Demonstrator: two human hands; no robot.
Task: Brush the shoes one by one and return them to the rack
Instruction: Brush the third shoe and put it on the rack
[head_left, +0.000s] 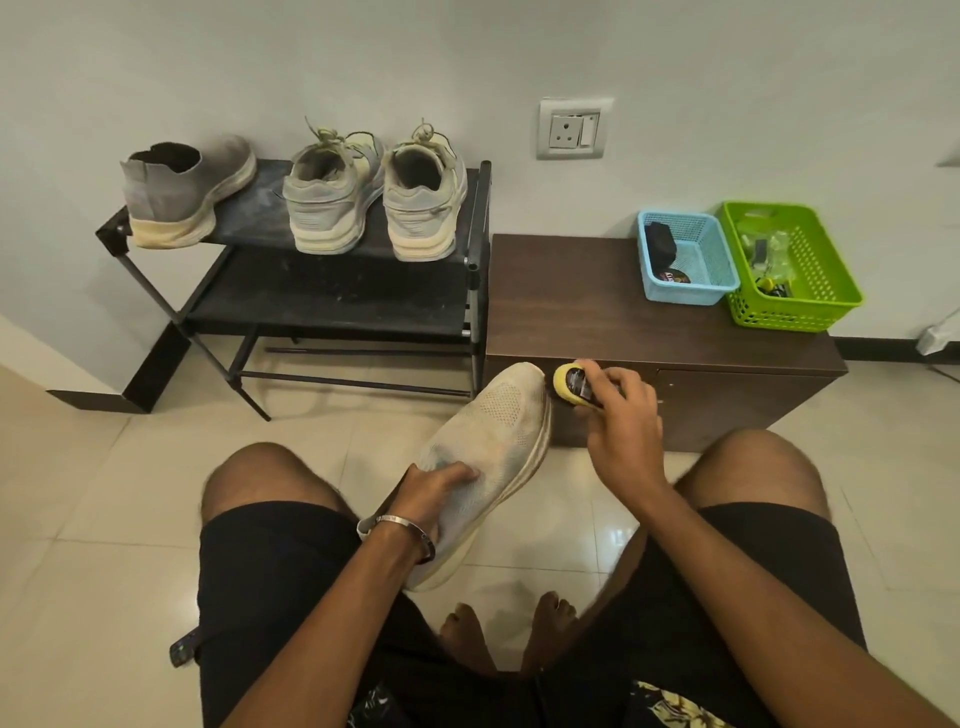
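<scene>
1. Left hand: grips the white shoe near its opening, fingers curled over the knit upper, holding it tilted above the floor between the person's knees, toe pointing away.
2. Right hand: grasps a brush with a yellow body, which sits just beside the toe of the white shoe, at its right edge; whether the bristles touch cannot be told.
3. Rack: black, standing against the wall to the left, well apart from both hands.
4. Top shelf of the rack: a grey shoe at the left and a pair of laced grey shoes at the right, heels toward the camera.
5. Counter: dark wood, just right of the rack, carrying a blue basket and a green basket side by side.
</scene>
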